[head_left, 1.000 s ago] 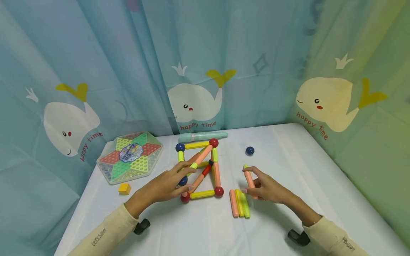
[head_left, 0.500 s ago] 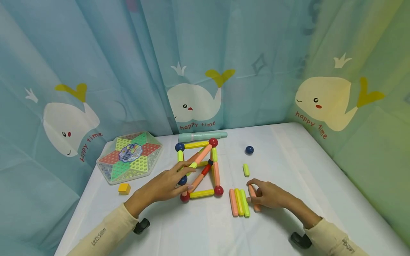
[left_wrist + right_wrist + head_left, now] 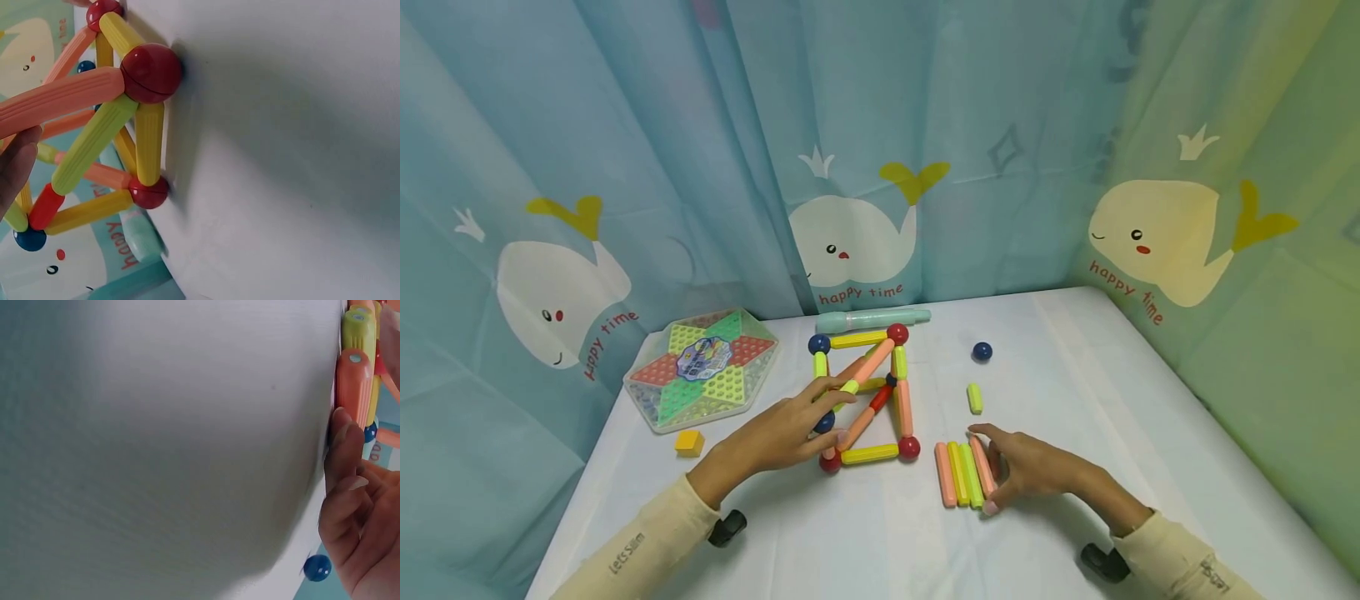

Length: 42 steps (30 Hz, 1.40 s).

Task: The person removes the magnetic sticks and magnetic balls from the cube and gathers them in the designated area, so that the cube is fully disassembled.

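A frame of magnetic rods and balls (image 3: 871,453) stands on the table. My left hand (image 3: 778,433) grips its near-left upper part, around a dark blue ball (image 3: 824,422). In the left wrist view, a fingertip touches an orange magnetic rod (image 3: 75,94) that ends at a red ball (image 3: 152,72). My right hand (image 3: 1037,468) is at another orange magnetic rod (image 3: 982,465), its fingers by the far end and thumb by the near end. In the right wrist view, a finger touches that rod's side and the thumb is raised away. This rod lies beside several parallel rods (image 3: 959,475).
A short lime rod (image 3: 974,398) and a loose dark blue ball (image 3: 982,352) lie beyond my right hand. A star game board (image 3: 703,367) and yellow block (image 3: 689,443) are at left. A mint-green stick-like object (image 3: 872,320) lies behind the frame, before the curtain (image 3: 1007,225).
My right hand has brought the orange rod down and left beside the other rods. The short lime rod, formerly at its tip, lies apart on the table. The left hand stays on the frame.
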Motion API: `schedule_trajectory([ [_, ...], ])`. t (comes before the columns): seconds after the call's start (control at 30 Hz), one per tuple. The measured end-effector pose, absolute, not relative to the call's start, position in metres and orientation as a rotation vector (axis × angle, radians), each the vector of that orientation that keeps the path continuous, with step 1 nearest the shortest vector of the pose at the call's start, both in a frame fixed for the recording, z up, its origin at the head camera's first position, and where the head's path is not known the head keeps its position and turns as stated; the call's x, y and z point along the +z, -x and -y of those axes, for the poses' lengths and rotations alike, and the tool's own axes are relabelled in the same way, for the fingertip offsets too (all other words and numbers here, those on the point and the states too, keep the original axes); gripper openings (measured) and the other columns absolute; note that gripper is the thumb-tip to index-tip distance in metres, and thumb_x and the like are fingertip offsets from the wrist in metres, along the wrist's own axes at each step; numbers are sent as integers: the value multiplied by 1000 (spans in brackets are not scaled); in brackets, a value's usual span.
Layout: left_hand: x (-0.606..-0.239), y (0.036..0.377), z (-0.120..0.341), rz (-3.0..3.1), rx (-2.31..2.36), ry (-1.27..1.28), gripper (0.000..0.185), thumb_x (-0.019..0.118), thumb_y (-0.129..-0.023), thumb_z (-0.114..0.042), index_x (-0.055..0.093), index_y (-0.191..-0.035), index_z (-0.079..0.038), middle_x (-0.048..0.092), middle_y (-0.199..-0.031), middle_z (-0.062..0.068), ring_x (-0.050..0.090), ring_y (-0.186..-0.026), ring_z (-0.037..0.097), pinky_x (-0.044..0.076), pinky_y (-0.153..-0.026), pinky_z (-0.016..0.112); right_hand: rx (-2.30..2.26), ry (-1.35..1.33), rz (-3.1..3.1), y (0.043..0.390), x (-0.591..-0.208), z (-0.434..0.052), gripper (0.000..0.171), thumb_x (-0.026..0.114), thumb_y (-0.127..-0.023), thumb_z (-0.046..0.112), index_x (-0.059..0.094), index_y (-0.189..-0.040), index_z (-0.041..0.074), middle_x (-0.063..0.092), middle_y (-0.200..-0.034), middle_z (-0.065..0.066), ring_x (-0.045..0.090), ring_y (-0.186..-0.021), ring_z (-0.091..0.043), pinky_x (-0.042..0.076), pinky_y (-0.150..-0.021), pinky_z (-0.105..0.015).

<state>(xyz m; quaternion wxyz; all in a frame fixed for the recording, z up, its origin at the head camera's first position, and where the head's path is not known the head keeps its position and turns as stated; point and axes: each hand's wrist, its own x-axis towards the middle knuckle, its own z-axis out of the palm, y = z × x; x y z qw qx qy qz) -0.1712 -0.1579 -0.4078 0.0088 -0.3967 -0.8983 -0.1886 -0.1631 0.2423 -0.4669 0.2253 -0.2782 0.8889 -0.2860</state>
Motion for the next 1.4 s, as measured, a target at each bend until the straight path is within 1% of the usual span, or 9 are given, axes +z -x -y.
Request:
schedule_trajectory([
  [0.3, -408, 173, 161, 2780, -589, 1264, 48, 64, -100, -31, 51, -143, -15, 43, -149, 8, 64, -101, 16, 56, -92, 36, -741, 733, -2486, 160, -466, -237, 94, 90, -71, 42, 41, -144, 8, 59, -94, 7, 54, -80, -7, 44, -69, -24],
  [0.43, -409, 174, 161, 2776, -588, 1268, 47, 64, -100, -30, 50, -143, -16, 43, -150, 8, 64, -102, 16, 56, -91, 36, -720, 739, -2513, 158, -467, -236, 94, 89, -70, 48, 43, -143, 10, 59, -92, 9, 53, -78, -6, 44, -68, -24],
  [0.5, -409, 173, 161, 2773, -590, 1270, 47, 64, -99, -30, 50, -142, -17, 43, -150, 9, 64, -101, 16, 57, -91, 36, -709, 744, -2534, 157, -468, -235, 91, 88, -71, 50, 45, -141, 12, 59, -91, 10, 53, -77, -6, 43, -68, -24],
  [0.63, -409, 173, 161, 2777, -607, 1271, 47, 64, -100, -29, 51, -142, -15, 43, -149, 9, 64, -103, 17, 56, -91, 36, -712, 753, -2548, 155, -469, -234, 82, 86, -74, 50, 48, -137, 14, 59, -90, 10, 53, -77, -5, 43, -68, -24],
  [0.87, -409, 173, 161, 2770, -601, 1274, 47, 64, -100, -30, 51, -142, -15, 43, -148, 8, 63, -98, 15, 57, -90, 34, -694, 724, -2536, 155, -468, -233, 95, 87, -71, 50, 43, -145, 10, 60, -92, 10, 53, -78, -5, 43, -69, -25],
  [1.07, -410, 173, 161, 2747, -590, 1285, 47, 64, -100, -30, 50, -142, -15, 44, -148, 8, 63, -97, 15, 57, -89, 33, -678, 715, -2555, 154, -468, -231, 91, 88, -72, 49, 46, -143, 10, 59, -93, 10, 53, -79, -6, 43, -70, -25],
  [1.17, -410, 174, 161, 2751, -593, 1281, 47, 64, -99, -30, 50, -142, -15, 44, -149, 9, 63, -99, 15, 57, -90, 34, -687, 707, -2544, 154, -467, -230, 93, 88, -72, 49, 44, -144, 9, 60, -94, 9, 53, -80, -6, 44, -71, -26],
  [1.27, -410, 174, 161, 2758, -598, 1273, 48, 64, -100, -31, 50, -143, -15, 43, -149, 8, 63, -99, 15, 57, -90, 35, -724, 729, -2520, 154, -464, -232, 94, 86, -75, 48, 41, -147, 7, 62, -95, 8, 54, -79, -6, 44, -71, -25],
  [1.4, -410, 175, 161, 2761, -596, 1264, 48, 64, -99, -31, 50, -143, -17, 43, -149, 8, 63, -98, 15, 57, -89, 35, -798, 770, -2480, 156, -460, -236, 90, 82, -81, 45, 38, -148, 3, 64, -95, 5, 55, -71, -4, 45, -67, -23],
])
